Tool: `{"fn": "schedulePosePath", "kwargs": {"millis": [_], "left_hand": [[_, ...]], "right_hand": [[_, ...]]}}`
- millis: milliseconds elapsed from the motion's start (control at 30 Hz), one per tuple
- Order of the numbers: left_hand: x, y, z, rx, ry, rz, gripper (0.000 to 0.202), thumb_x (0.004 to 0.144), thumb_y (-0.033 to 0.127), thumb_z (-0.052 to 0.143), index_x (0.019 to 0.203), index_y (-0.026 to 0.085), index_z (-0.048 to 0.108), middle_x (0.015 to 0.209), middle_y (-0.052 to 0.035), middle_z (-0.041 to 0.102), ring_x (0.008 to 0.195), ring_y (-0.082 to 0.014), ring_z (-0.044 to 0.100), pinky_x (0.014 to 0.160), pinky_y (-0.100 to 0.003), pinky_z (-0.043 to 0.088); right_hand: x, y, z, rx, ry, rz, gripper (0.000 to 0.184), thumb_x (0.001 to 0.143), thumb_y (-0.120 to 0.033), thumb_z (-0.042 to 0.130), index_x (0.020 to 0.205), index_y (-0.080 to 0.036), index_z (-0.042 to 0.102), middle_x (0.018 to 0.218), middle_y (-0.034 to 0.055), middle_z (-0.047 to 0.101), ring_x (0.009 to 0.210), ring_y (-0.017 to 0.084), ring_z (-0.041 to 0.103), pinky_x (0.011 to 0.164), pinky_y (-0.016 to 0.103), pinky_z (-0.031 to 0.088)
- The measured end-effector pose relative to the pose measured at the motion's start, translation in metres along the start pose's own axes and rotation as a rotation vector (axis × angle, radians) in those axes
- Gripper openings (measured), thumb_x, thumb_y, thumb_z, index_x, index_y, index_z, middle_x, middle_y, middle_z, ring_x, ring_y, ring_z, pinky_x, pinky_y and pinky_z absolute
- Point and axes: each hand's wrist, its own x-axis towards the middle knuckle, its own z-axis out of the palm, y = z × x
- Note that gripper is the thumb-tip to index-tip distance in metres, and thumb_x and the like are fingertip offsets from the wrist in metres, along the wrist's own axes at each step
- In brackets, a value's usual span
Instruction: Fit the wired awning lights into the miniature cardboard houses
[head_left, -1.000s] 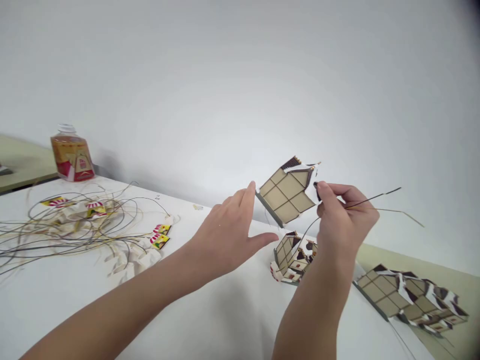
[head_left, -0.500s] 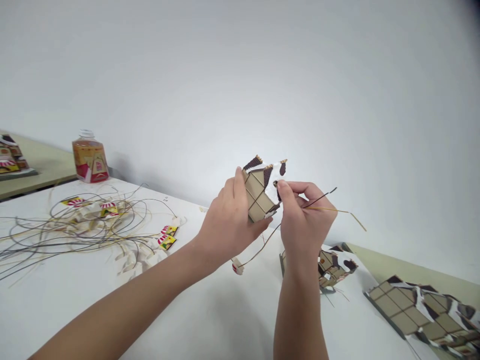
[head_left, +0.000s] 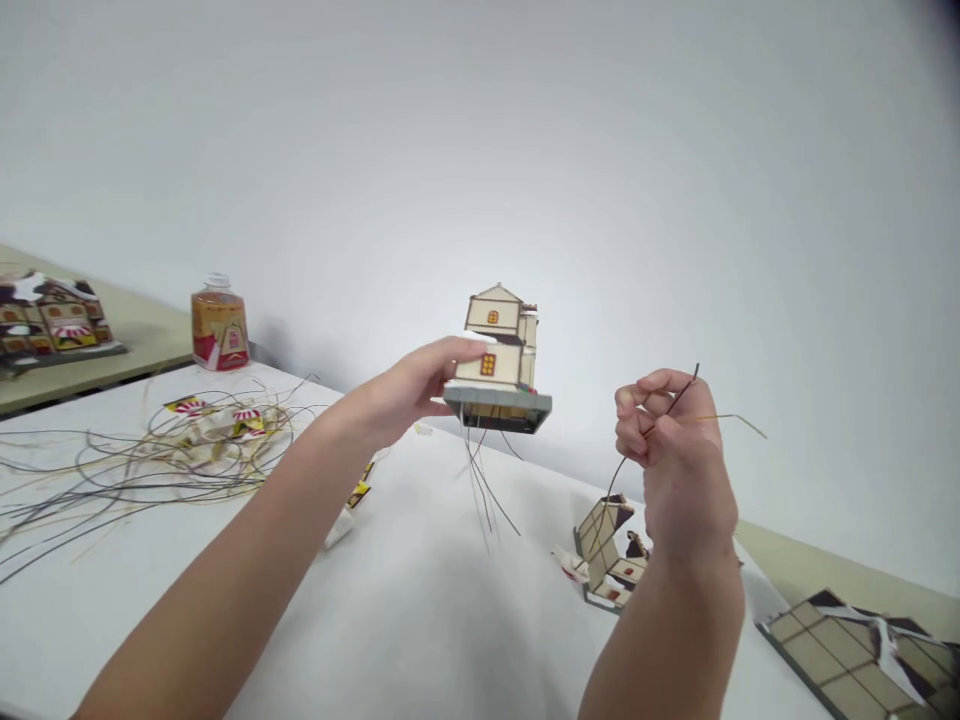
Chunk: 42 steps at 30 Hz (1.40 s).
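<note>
My left hand is closed round a miniature house, holding it up with its grey base tilted towards me. The house has cream walls and small orange windows. Several thin wires hang from the hollow underside of its base. Off to the right, apart from the house, my right hand is closed on a dark and a yellow wire, whose ends stick out past the fingers. From that hand the wires run down to a small red-and-white awning piece, hanging by the houses on the right.
A tangle of wires with small awning pieces lies on the white table at left. Behind it stands a bottle. More model houses sit at far left and lower right.
The house has turned from its tiled back to a windowed side, with its base now showing. My right hand has left it and moved right, carrying the wires and awning piece.
</note>
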Motion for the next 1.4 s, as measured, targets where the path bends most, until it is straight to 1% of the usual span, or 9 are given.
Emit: {"fn": "schedulePosePath", "kwargs": {"millis": [100,200,267,333,500,600,800,1100,1400], "left_hand": [[0.002,0.001,-0.008,-0.318,-0.069,-0.084,0.051,0.074,0.058,0.055,0.109,0.022,0.062,0.102,-0.0102,0.068,0.095,-0.0322,0.064,0.073,-0.047,0.054],[0.002,0.003,-0.010,-0.411,-0.090,-0.119,0.052,0.073,0.062,0.052,0.106,0.023,0.063,0.097,-0.0103,0.069,0.092,-0.0332,0.064,0.068,-0.048,0.055],[0.002,0.004,-0.009,-0.397,-0.114,-0.139,0.057,0.073,0.067,0.048,0.104,0.023,0.064,0.094,-0.0105,0.069,0.092,-0.0334,0.064,0.069,-0.048,0.055],[0.003,0.004,-0.008,-0.373,-0.136,-0.155,0.060,0.073,0.070,0.044,0.104,0.023,0.064,0.093,-0.0101,0.069,0.094,-0.0332,0.064,0.071,-0.048,0.054],[0.004,0.002,-0.005,-0.427,-0.151,-0.137,0.055,0.075,0.067,0.045,0.104,0.023,0.064,0.094,-0.0091,0.070,0.095,-0.0324,0.065,0.074,-0.049,0.055],[0.002,0.000,-0.005,-0.452,-0.142,-0.129,0.053,0.076,0.064,0.048,0.106,0.024,0.064,0.097,-0.0088,0.070,0.096,-0.0327,0.065,0.072,-0.047,0.056],[-0.002,0.000,0.001,-0.442,-0.151,-0.130,0.054,0.076,0.062,0.051,0.109,0.022,0.064,0.098,-0.0092,0.070,0.093,-0.0318,0.065,0.063,-0.041,0.057],[-0.003,-0.001,0.005,-0.374,-0.096,-0.113,0.054,0.075,0.062,0.054,0.108,0.021,0.064,0.094,-0.0094,0.070,0.087,-0.0292,0.065,0.068,-0.043,0.056],[-0.001,-0.002,0.009,-0.390,-0.114,-0.137,0.054,0.077,0.064,0.050,0.107,0.021,0.064,0.097,-0.0102,0.070,0.093,-0.0319,0.064,0.069,-0.045,0.055]], "right_hand": [[0.002,0.006,0.003,-0.045,-0.069,-0.042,0.023,0.067,-0.031,0.043,0.089,-0.024,0.039,0.072,-0.0017,0.043,0.056,0.011,0.034,0.052,0.025,0.026],[0.002,0.013,0.011,-0.169,-0.078,-0.107,0.015,0.074,-0.032,0.036,0.086,-0.024,0.039,0.070,-0.0014,0.037,0.061,0.014,0.032,0.055,0.027,0.026],[-0.001,0.015,0.018,-0.272,-0.102,-0.121,0.014,0.082,-0.033,0.029,0.082,-0.023,0.039,0.070,-0.0013,0.034,0.062,0.014,0.030,0.057,0.028,0.025],[-0.005,0.012,0.024,-0.347,-0.145,-0.124,0.023,0.090,-0.034,0.022,0.077,-0.022,0.036,0.070,-0.0011,0.033,0.063,0.015,0.029,0.058,0.029,0.024],[-0.012,-0.004,0.034,-0.407,-0.174,-0.093,0.032,0.097,-0.035,0.020,0.069,-0.021,0.030,0.066,-0.0015,0.030,0.063,0.014,0.029,0.058,0.029,0.022],[-0.013,-0.009,0.036,-0.405,-0.167,-0.047,0.031,0.098,-0.034,0.024,0.070,-0.021,0.031,0.064,-0.0025,0.028,0.060,0.013,0.028,0.056,0.029,0.023],[-0.013,-0.005,0.036,-0.428,-0.142,-0.051,0.029,0.096,-0.036,0.035,0.071,-0.021,0.033,0.063,-0.0036,0.034,0.058,0.011,0.032,0.053,0.026,0.025],[-0.016,-0.007,0.038,-0.362,-0.150,-0.083,0.014,0.095,-0.034,0.040,0.085,-0.024,0.040,0.062,-0.0065,0.037,0.049,0.008,0.029,0.047,0.023,0.024],[-0.014,-0.005,0.040,-0.324,-0.248,-0.292,0.022,0.095,-0.029,0.040,0.077,-0.021,0.049,0.073,-0.0007,0.048,0.068,0.013,0.045,0.063,0.027,0.035]]}}
